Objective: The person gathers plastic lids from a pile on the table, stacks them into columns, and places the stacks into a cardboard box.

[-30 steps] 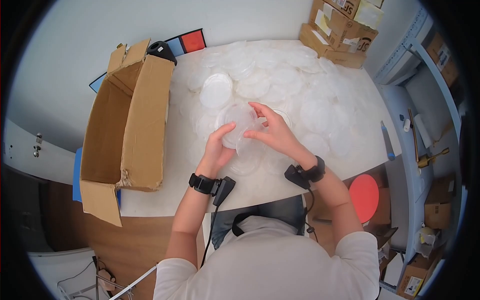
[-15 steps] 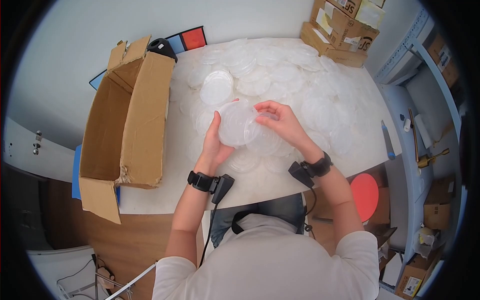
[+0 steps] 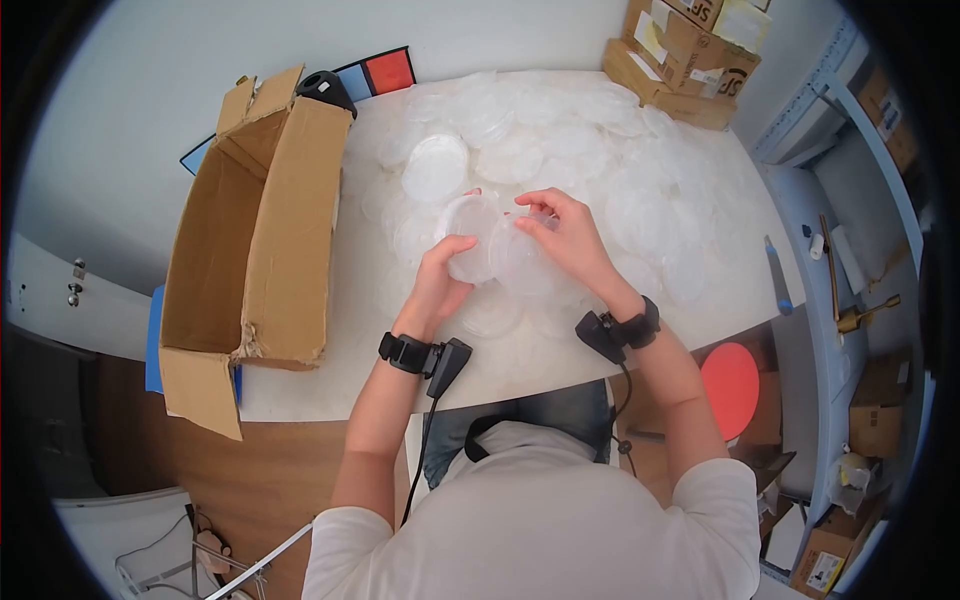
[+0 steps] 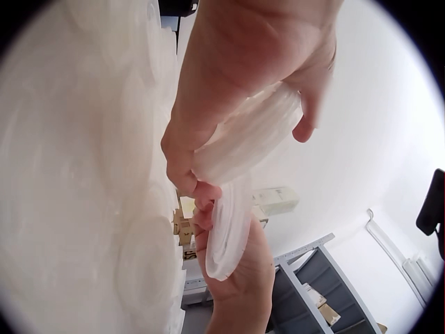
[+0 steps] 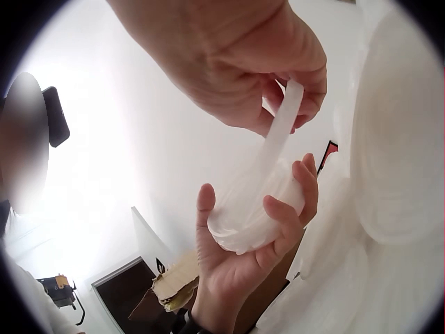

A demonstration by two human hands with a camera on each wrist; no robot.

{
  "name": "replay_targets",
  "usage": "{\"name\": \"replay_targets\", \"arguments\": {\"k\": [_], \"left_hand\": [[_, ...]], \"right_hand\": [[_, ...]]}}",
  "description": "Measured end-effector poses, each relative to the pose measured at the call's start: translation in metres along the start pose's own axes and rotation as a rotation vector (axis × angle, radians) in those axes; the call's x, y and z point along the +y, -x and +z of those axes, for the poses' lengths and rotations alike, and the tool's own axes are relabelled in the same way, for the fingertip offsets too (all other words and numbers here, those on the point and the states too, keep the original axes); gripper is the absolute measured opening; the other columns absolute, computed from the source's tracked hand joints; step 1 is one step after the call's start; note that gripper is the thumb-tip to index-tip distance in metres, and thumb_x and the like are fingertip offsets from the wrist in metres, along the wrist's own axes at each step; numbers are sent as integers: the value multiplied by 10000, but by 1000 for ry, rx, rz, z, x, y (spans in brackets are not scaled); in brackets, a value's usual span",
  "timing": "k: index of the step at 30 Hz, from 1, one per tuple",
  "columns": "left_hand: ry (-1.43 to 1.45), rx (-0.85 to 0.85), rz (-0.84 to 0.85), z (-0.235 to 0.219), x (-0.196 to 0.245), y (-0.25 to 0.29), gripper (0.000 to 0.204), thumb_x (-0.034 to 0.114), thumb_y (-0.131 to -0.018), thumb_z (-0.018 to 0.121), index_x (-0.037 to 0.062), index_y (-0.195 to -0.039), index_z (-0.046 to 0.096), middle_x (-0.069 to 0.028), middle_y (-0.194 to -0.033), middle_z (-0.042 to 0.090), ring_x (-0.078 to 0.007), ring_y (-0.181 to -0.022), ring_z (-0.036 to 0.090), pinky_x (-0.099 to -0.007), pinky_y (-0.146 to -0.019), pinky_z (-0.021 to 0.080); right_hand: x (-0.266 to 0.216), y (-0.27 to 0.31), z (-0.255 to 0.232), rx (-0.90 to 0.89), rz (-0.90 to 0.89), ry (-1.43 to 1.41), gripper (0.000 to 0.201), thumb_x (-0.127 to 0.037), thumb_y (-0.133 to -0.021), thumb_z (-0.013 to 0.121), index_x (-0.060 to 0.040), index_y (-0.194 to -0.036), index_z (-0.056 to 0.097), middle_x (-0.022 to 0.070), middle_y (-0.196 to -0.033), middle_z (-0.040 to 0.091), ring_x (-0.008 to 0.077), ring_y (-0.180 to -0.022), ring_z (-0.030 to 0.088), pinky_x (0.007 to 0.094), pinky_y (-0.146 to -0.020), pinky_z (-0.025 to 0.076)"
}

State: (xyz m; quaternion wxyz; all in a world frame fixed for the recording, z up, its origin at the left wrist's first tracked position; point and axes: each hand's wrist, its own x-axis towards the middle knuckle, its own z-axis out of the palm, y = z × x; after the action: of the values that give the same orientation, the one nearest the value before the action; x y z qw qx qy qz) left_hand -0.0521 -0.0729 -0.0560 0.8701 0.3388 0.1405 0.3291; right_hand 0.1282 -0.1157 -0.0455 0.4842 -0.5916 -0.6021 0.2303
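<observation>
1. Since the earlier frame, the left thumb has come in over the stack's face, and the right fingers have shifted slightly away from the person's body.
2. The left hand (image 3: pixel 440 285) grips a stack of translucent discs (image 5: pixel 243 223), fingers and thumb curled round its edge. Its right partner, the right hand (image 3: pixel 577 245), pinches a thinner disc bundle (image 5: pixel 278 132) (one piece or several, I can't tell). Both hands are close together above the loose discs (image 3: pixel 650 215) spread over the table (image 3: pixel 290 398); the open carton (image 3: pixel 292 230) stands to the left.
3. My reading of the step: bringing held discs together, or parting them; these views don't settle which.
4. Either way, the next move calls for a steady left grip, edges kept parallel, and a light right pinch, since thin rims could slip or catch.
</observation>
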Motion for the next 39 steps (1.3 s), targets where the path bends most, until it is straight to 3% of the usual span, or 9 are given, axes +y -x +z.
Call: {"name": "replay_targets", "arguments": {"k": [5, 7, 11, 16, 23, 26, 28, 34, 39], "left_hand": [[-261, 222, 101, 9, 4, -1, 670, 166, -762, 536, 176, -1354, 221, -96, -1242, 385, -253, -1154, 402, -415, -931, 358], [-425, 213, 146, 16, -1, -2, 818, 151, -704, 654, 170, -1349, 150, -121, -1134, 362, -229, -1062, 419, -342, -859, 393], [-569, 152, 217, 13, -9, -6, 904, 176, -679, 703, 177, -1351, 98, -142, -1187, 295, -225, -1107, 361, -337, -875, 377], [-633, 95, 261, 8, -10, -7, 974, 215, -655, 740, 170, -1351, 60, -147, -1207, 267, -230, -1145, 306, -374, -899, 365], [-575, 140, 294, 13, -7, -3, 969, 222, -661, 738, 180, -1351, 58, -159, -1209, 284, -229, -1140, 328, -386, -906, 366], [-573, 85, 343, 14, -8, -4, 948, 231, -682, 725, 189, -1352, 56, -147, -1191, 316, -227, -1125, 355, -381, -904, 369], [-494, 26, 332, 13, -10, -5, 921, 234, -706, 706, 195, -1354, 53, -128, -1173, 345, -225, -1105, 383, -372, -901, 371], [-481, 64, 312, 13, -5, -1, 881, 207, -720, 683, 200, -1352, 69, -119, -1182, 346, -223, -1091, 400, -360, -892, 371], [-469, 78, 272, 13, 0, 1, 864, 145, -684, 675, 191, -1344, 120, -110, -1181, 345, -221, -1091, 403, -352, -871, 382]], "right_hand": [[-9, -5, -4, 258, -11, 110, 165, -77, -775, 605, 2, -920, 590, 90, -749, 524, 193, -657, 520, 295, -641, 437], [-12, -2, 10, 301, -145, 34, 113, -53, -806, 555, 1, -905, 551, 95, -786, 513, 187, -671, 503, 292, -620, 422], [-14, 2, 27, 269, -194, -22, 99, -50, -843, 497, -2, -929, 500, 86, -813, 501, 159, -696, 484, 276, -620, 407], [-18, 3, 36, 146, -95, -479, 100, -54, -878, 422, -11, -958, 465, 48, -795, 455, 104, -698, 408, 238, -616, 359], [-29, 3, 32, 314, -294, -184, 116, -45, -883, 385, -18, -970, 457, 48, -832, 445, 101, -703, 401, 231, -630, 357], [-33, 7, 37, 162, -315, -265, 115, -51, -884, 392, -20, -977, 452, 36, -866, 450, 95, -731, 418, 221, -668, 366], [-35, 8, 43, -9, -133, -681, 123, -53, -878, 410, -28, -992, 446, 12, -866, 458, 83, -758, 431, 212, -712, 367], [-27, 7, 44, -98, -86, -877, 144, -61, -870, 422, -43, -1013, 436, -7, -837, 463, 64, -769, 436, 210, -730, 366], [-25, 2, 34, -88, -100, -818, 153, -69, -867, 439, -44, -1018, 435, 16, -848, 478, 91, -809, 455, 231, -726, 393]]}}
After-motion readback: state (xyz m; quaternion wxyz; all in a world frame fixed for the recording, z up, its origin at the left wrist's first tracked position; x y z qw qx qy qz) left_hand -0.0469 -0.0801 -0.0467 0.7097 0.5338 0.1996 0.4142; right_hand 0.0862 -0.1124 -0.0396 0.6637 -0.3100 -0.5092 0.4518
